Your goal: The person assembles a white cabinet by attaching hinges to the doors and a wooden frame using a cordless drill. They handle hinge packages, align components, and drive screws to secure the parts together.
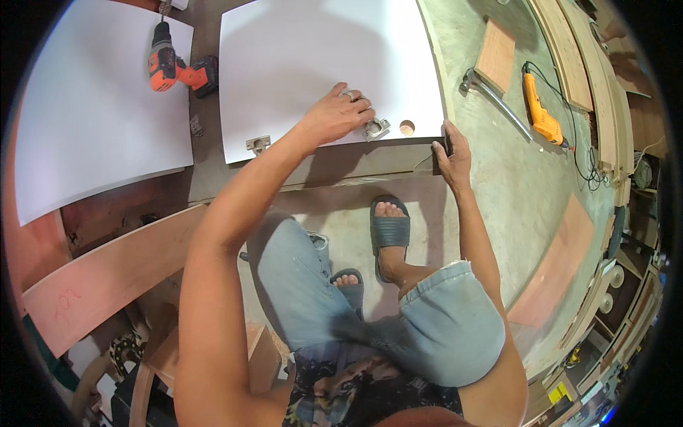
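Pressing a hinge (375, 129) onto the white panel (313, 64) at upper centre, left hand (340, 114) lies fingers-down; right hand (452, 153) clasps the panel's corner edge.

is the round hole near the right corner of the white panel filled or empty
Empty. The hole shows bare brown inside with no metal, while the hinge beside it, under the left hand, sits in its own hole.

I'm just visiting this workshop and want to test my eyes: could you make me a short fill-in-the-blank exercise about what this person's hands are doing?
1. The left hand presses a metal ____ onto the white panel.
2. The right hand grips the panel's near ____ corner.
3. The round hole beside the left hand is ____.
4. The cordless drill left of the panel is ____ and black.

Missing words: hinge; right; empty; orange
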`<move>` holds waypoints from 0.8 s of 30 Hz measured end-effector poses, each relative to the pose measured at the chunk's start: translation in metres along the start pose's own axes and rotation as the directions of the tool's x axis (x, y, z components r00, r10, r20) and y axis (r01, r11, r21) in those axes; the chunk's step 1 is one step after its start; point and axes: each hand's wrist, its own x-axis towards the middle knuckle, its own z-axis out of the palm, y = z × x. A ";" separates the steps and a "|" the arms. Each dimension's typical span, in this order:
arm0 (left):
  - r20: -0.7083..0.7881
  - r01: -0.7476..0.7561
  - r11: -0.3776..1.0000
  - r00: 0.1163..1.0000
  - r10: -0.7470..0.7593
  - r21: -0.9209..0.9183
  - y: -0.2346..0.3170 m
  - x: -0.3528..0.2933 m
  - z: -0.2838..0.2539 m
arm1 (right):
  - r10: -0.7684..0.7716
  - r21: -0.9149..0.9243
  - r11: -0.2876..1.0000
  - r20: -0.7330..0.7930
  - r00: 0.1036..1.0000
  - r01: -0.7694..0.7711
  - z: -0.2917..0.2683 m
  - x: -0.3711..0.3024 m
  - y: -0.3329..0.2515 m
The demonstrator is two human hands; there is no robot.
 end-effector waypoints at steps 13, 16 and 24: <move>-0.052 0.532 0.692 0.774 -0.631 -0.488 0.121 0.043 0.015 | 0.016 0.150 0.989 -0.003 1.000 -0.015 -0.003 0.011 -0.043; 0.078 0.645 0.547 0.682 -0.728 -0.534 0.144 0.071 0.026 | -0.148 0.073 0.986 -0.038 0.988 0.151 0.007 0.023 -0.038; 0.051 0.610 0.509 0.670 -0.741 -0.607 0.133 0.084 0.050 | -0.222 -0.095 0.967 0.130 0.966 0.235 0.004 0.047 -0.034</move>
